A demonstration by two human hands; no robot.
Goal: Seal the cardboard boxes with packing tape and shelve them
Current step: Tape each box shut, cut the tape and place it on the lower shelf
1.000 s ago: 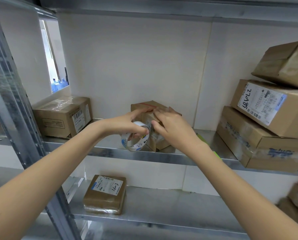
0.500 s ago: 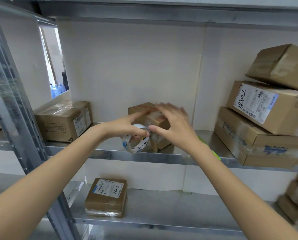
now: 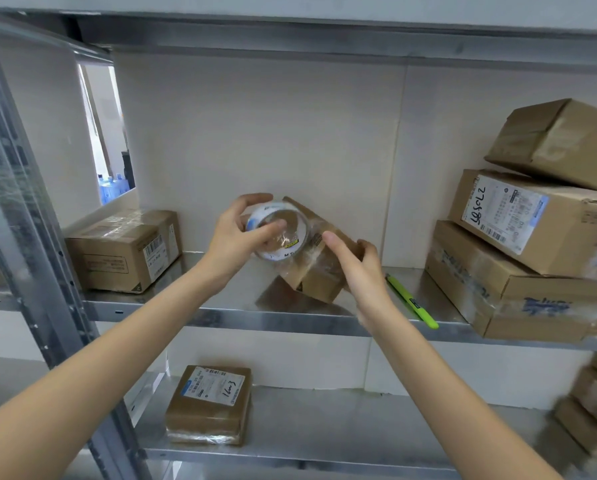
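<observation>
Spanning a white-walled room, the steel shelf (image 3: 220, 318) carries the tilted small box (image 3: 319, 271), which the right hand (image 3: 355, 265) clasps while left hand (image 3: 236, 239) fingers pinch the tape roll (image 3: 278, 233) against it, a green marker (image 3: 411, 297) and stacked boxes (image 3: 518, 271) just beside.

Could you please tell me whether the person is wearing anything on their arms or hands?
Nothing shows: the left hand and right hand are bare, without gloves, rings or a watch, and both forearms are uncovered, with no sleeve in view.
</observation>
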